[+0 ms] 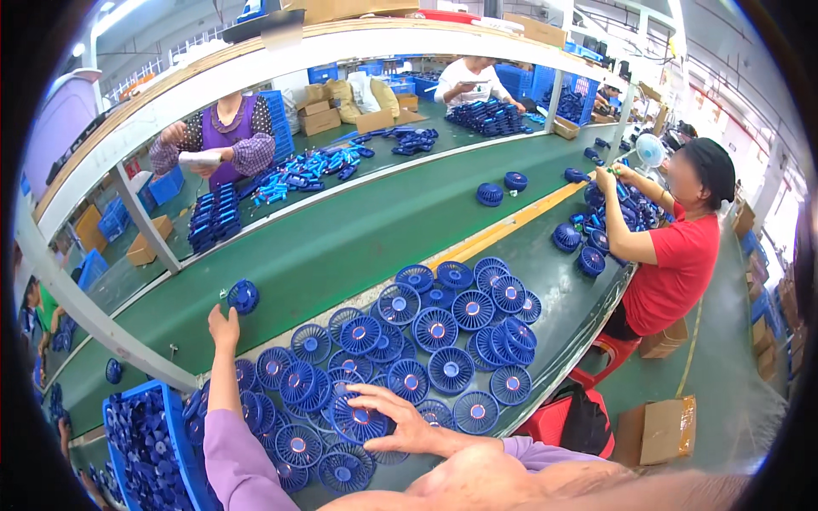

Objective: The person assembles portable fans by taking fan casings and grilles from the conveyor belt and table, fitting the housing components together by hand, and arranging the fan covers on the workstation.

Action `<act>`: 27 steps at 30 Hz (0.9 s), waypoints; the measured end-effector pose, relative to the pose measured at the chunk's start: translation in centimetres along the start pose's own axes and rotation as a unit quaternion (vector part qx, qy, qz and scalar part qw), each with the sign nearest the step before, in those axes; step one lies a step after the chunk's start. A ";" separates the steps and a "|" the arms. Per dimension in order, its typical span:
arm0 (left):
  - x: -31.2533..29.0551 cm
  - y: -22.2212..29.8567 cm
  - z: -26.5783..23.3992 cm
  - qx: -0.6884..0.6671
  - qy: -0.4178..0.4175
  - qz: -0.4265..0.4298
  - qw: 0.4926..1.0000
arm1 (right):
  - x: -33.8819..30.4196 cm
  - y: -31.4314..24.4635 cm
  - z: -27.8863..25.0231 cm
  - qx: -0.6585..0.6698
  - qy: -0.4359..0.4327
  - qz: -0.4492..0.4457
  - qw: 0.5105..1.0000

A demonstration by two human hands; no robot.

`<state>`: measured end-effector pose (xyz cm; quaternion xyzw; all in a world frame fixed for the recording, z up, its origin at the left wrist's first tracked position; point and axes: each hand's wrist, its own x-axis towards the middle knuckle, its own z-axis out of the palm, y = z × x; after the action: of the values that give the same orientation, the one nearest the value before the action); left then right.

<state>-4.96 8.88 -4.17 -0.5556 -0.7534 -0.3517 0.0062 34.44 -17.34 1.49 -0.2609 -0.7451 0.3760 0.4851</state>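
Observation:
My left hand [224, 329] reaches over the green conveyor belt, fingers stretched out. Just beyond its fingertips lies a round blue fan head [244, 296], with a small clear piece beside it. Lower down, my right hand [400, 423] spans a round blue fan grille [358, 419], fingers over its far rim and thumb at the near side. Many similar blue grilles [450, 370] lie heaped and overlapping on the table around that hand; some have a copper-coloured ring at the hub.
A blue crate [153, 451] of dark blue fan blades stands at my left. Behind the belt [375, 230] sit two people with piles of blue parts [298, 175]. At right a person in red [673, 264] handles fan parts. A white post [111, 315] rises near my left arm.

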 end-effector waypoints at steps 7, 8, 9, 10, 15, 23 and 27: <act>3.7 -0.5 3.5 0.032 -0.059 -0.003 0.998 | -0.1 1.0 0.4 0.026 -0.022 0.053 0.998; 3.8 -0.2 3.6 0.031 -0.059 -0.001 0.998 | -0.2 1.1 0.4 0.016 -0.025 0.053 0.998; 4.0 0.1 3.5 0.029 -0.085 0.000 0.996 | -0.4 1.5 0.4 0.023 -0.029 0.052 0.998; 4.2 0.3 3.4 0.028 -0.110 0.000 0.993 | -0.3 1.8 0.4 0.022 -0.029 0.051 0.998; 1.7 3.9 2.4 0.062 -0.105 0.025 0.992 | -0.2 1.1 0.0 0.026 -0.019 0.078 0.996; -9.0 12.4 -7.3 -0.590 -0.158 -0.157 0.776 | 0.3 0.2 0.3 0.022 0.005 0.033 0.999; -15.9 15.9 -10.3 -0.729 -0.136 -0.193 0.642 | 0.3 -0.4 -0.4 -0.031 0.032 0.011 0.999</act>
<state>10.62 -7.78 5.53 -0.2638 -0.3352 -0.7010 -0.5715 34.69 -17.23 2.07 -0.2955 -0.7375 0.3496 0.4965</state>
